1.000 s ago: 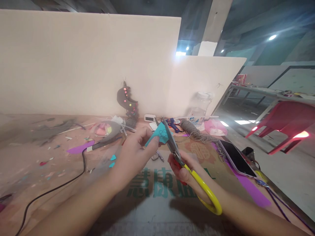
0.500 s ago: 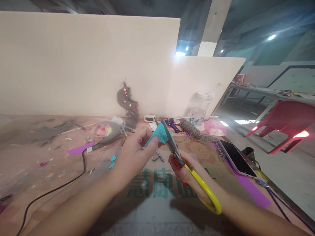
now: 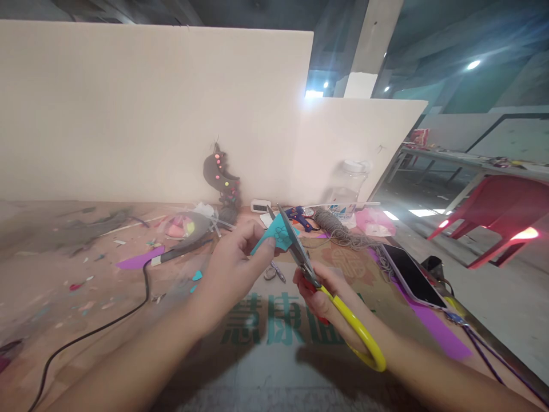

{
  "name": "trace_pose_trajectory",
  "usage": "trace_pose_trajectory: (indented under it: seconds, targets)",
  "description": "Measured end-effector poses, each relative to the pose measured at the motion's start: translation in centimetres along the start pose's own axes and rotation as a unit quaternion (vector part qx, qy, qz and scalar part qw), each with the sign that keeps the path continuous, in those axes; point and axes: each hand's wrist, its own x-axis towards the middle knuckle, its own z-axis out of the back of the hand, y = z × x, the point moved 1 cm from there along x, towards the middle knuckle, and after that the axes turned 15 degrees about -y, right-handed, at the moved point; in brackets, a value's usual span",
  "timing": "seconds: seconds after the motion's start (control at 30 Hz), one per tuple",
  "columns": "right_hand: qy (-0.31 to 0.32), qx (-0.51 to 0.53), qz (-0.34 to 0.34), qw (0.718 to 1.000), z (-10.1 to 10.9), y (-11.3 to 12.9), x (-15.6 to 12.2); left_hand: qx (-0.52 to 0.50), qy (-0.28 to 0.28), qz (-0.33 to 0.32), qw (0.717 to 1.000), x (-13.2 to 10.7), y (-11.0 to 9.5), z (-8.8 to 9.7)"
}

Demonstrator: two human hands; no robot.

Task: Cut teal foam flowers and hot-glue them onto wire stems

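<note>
Cluttered surface [image 3: 122, 292], phone [image 3: 414, 277] R. of scissors [image 3: 303, 261]; my L. fingers [image 3: 259, 260] pinching blue pc. [image 3: 278, 233], R. fingers [image 3: 318, 303] gripping scissors.

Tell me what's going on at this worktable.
A person is working on a small blue piece with flower outlines drawn on it. The left hand pinches it, while the right hand holds the scissors with their blades open and the piece between them. Two small blue cut-outs lie to the left of the left hand, and a smartphone lies off to the right.
</note>
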Motion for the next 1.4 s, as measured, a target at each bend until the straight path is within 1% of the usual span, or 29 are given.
trace_pose_trajectory:
  seconds: [0.37,0.47,0.6,0.7,0.77,0.97,1.07,1.23,1.4]
  targets:
    - [-0.002,-0.006,-0.012,1.0,0.3,-0.2,0.0,0.022,-0.004,-0.021,1.0,0.3,-0.1,0.4]
    - [-0.003,-0.013,-0.015,1.0,0.4,-0.2,-0.1,0.039,0.007,-0.03,0.999,0.5,-0.2,0.6]
    - [0.012,-0.01,-0.011,1.0,0.5,-0.5,-0.1,0.05,0.027,-0.059,0.997,0.6,-0.3,1.0]
    - [0.016,0.008,-0.011,1.0,0.4,-0.7,-0.1,0.047,0.011,-0.07,0.996,0.6,-0.4,1.1]
    - [0.014,0.017,-0.016,1.0,0.3,-0.6,0.0,0.044,0.013,-0.061,0.997,0.5,-0.4,1.0]
    - [0.011,0.038,-0.007,0.999,0.2,-0.2,-0.1,-0.025,0.111,0.009,0.993,0.5,-0.3,0.3]
    - [0.006,0.048,-0.004,0.999,0.2,-0.6,-0.1,-0.042,0.137,0.029,0.989,0.7,-0.2,0.2]
    - [-0.001,0.066,-0.007,0.998,0.0,-0.9,-0.3,-0.046,0.136,0.049,0.988,0.7,-0.3,-0.2]
    - [0.01,0.072,0.012,0.997,0.1,-1.1,-0.3,-0.057,0.141,0.088,0.984,0.1,-0.2,-0.8]
